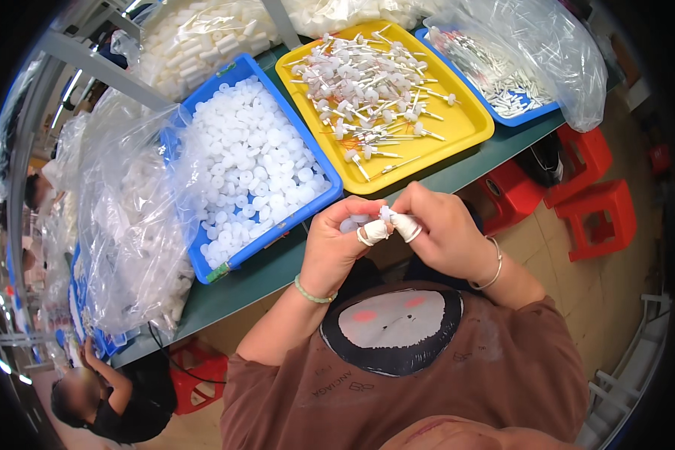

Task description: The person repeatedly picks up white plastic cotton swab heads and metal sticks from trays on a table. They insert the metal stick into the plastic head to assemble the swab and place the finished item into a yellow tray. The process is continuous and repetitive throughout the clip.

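My left hand (327, 251) and my right hand (448, 234) meet just off the table's near edge, fingertips almost touching. Both are closed in a pinch. A small white plastic piece (386, 213) sits between the fingertips; its exact shape is too small to make out. Several translucent round plastic pieces (351, 223) are tucked in my left fingers. White wraps cover both thumbs. Beyond my left hand, a blue tray (277, 232) holds many such round pieces. Straight ahead, a yellow tray (442, 146) carries a heap of white rods (367, 97) fitted with round pieces.
At the far right, another blue tray (531, 115) holds thin white rods, partly under a clear plastic bag (555, 45). Plastic bags (131, 240) crowd the left, and white cylinders (210, 45) lie behind. Red stools (607, 217) stand at right. A person (120, 401) sits lower left.
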Demonstrator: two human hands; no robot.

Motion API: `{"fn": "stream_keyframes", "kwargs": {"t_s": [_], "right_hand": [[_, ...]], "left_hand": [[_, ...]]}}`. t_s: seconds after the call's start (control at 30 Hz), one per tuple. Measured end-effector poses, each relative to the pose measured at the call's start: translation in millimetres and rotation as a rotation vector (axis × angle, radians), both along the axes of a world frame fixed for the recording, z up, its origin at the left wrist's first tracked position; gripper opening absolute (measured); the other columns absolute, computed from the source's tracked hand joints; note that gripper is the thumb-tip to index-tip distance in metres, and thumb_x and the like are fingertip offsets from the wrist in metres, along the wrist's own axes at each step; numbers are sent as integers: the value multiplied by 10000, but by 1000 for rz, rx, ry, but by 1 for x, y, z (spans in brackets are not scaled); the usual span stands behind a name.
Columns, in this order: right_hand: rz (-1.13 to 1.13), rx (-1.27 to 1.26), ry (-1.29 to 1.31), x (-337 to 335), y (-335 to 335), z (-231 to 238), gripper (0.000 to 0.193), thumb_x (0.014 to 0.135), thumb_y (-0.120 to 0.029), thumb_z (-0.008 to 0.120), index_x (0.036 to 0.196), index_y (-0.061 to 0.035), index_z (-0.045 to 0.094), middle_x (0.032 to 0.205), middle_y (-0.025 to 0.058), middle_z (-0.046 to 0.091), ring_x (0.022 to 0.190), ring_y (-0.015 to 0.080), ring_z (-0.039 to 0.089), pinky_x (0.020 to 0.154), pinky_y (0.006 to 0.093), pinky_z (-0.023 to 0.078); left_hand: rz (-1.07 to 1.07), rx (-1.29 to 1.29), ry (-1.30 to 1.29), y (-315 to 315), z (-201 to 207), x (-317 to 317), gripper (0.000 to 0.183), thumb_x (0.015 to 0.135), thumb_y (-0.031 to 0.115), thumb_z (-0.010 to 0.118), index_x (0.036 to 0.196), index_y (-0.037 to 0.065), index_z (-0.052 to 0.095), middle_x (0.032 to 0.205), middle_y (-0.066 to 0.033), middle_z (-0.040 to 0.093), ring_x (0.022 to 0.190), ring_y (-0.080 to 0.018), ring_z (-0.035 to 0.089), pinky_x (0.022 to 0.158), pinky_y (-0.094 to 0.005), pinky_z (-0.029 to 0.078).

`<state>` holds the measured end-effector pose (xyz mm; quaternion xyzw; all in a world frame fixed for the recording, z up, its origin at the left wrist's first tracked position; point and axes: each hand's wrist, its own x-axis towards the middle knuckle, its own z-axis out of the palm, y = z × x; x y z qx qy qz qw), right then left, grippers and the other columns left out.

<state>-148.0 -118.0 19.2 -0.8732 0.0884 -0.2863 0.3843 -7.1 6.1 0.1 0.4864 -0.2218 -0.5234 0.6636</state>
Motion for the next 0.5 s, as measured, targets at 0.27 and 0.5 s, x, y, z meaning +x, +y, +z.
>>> {"fn": "stream_keyframes", "kwargs": {"t_s": [0.27, 0.5], "right_hand": [[-21, -193, -80, 4, -1, -6, 270, 783, -163, 667, 994, -64, 530, 787, 95, 563, 703, 310, 581, 622, 392, 472], [-615, -396, 141, -60, -174, 11, 188, 831, -65, 567, 993, -19, 649, 968, 164, 654, 910, 336, 619, 797, 382, 491]], "left_hand": [[-37, -13, 138, -2, -4, 7, 235, 816, 82, 719, 1027, 52, 623, 880, 5, 616, 600, -11, 469, 456, -156, 327], [-58, -124, 107, -2, -8, 5, 225, 867, 153, 670, 1036, 31, 587, 972, -27, 601, 552, -11, 389, 413, -137, 285]]}}
